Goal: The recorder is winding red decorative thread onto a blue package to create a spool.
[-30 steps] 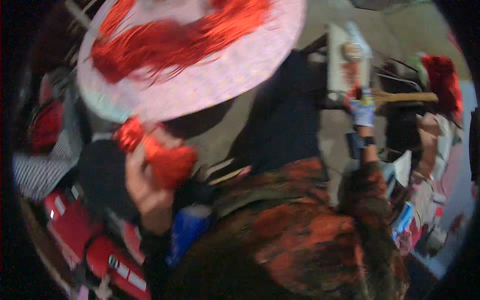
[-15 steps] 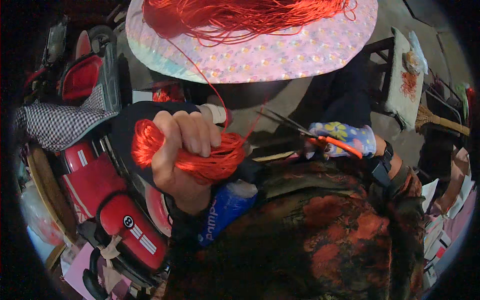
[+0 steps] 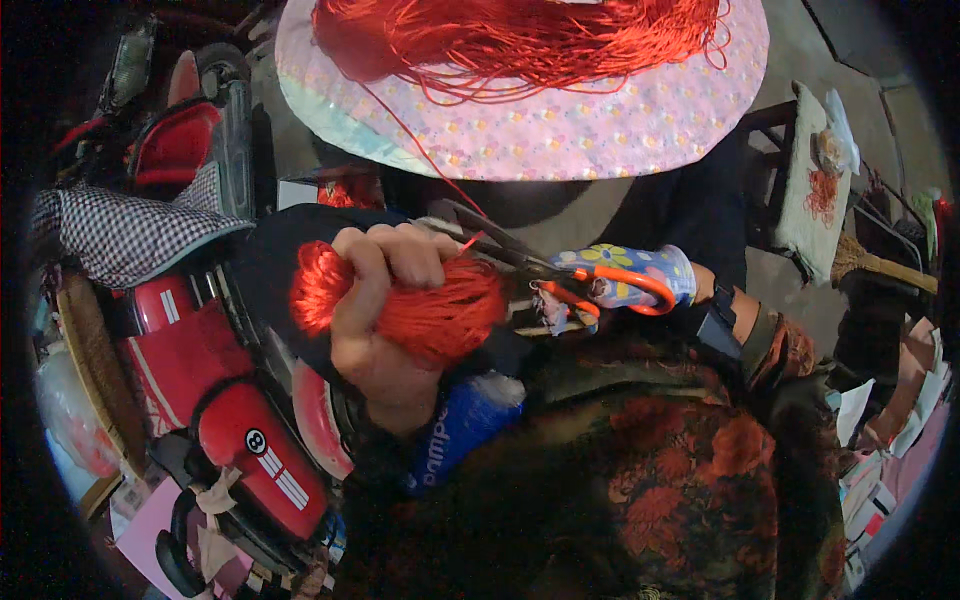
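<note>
My left hand [image 3: 385, 285] is wrapped round a thick hank of red cord [image 3: 445, 315], whose looped end sticks out on the left. My right hand [image 3: 620, 272], in a blue flowered glove, grips orange-handled scissors [image 3: 535, 265]. Their blades point left and reach the cord just above my left fingers. Between the blades and the hank shows a short bit of red cord. A single red strand [image 3: 425, 150] runs from the large heap of red cord [image 3: 540, 45] down to the blades. Whether that strand is cut through, I cannot tell.
The heap lies on a round table with a pink flowered cover [image 3: 560, 140]. At the left stands a red scooter [image 3: 265, 455] with a checked cloth [image 3: 135, 235] over part of it. A padded stool [image 3: 810, 200] holds red scraps at the right, near a straw broom [image 3: 880, 268].
The scissors have moved left with my right hand, bringing their blades to the strand beside my left hand. The view has shifted slightly; my left hand keeps its grip on the hank.
</note>
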Tool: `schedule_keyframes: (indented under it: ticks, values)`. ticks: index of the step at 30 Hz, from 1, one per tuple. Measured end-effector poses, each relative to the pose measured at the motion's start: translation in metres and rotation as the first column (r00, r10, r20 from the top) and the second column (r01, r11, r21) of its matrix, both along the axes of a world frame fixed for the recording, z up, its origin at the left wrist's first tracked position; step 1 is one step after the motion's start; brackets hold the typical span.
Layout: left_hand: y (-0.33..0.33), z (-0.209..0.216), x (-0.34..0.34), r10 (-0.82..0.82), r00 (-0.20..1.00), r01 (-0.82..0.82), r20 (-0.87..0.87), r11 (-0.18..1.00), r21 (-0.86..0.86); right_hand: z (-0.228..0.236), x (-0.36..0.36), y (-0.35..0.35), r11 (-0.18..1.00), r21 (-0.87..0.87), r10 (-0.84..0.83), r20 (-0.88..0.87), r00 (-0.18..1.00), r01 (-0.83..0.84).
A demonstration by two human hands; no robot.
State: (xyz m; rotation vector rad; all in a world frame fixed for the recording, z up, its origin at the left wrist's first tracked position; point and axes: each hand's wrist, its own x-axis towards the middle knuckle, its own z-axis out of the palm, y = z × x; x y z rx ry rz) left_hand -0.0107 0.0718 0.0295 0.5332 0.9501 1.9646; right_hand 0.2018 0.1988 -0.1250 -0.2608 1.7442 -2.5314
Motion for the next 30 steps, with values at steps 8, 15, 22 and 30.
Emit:
schedule_keyframes:
  ticks: [8, 15, 22, 30]
  values:
    - [-0.004, -0.009, -0.005, -0.106, 0.987, 0.110, 0.117, 0.993, -0.035, 0.048, -0.011, 0.007, 0.972, 0.168, -0.181, 0.109, 0.977, 0.161]
    - [0.000, -0.009, 0.004, -0.040, 0.998, 0.048, 0.052, 0.983, -0.175, 0.067, -0.016, 0.004, 0.985, -0.035, -0.164, 0.111, 0.980, 0.169]
    - [0.004, -0.001, 0.002, -0.121, 0.981, 0.137, 0.155, 0.986, -0.093, 0.062, -0.001, -0.002, 0.981, -0.118, -0.129, 0.184, 0.975, 0.152]
    - [-0.002, -0.007, 0.002, -0.398, 0.883, 0.355, -0.248, 0.913, -0.200, 0.072, 0.007, -0.017, 0.899, -0.416, -0.088, 0.133, 0.987, 0.137]
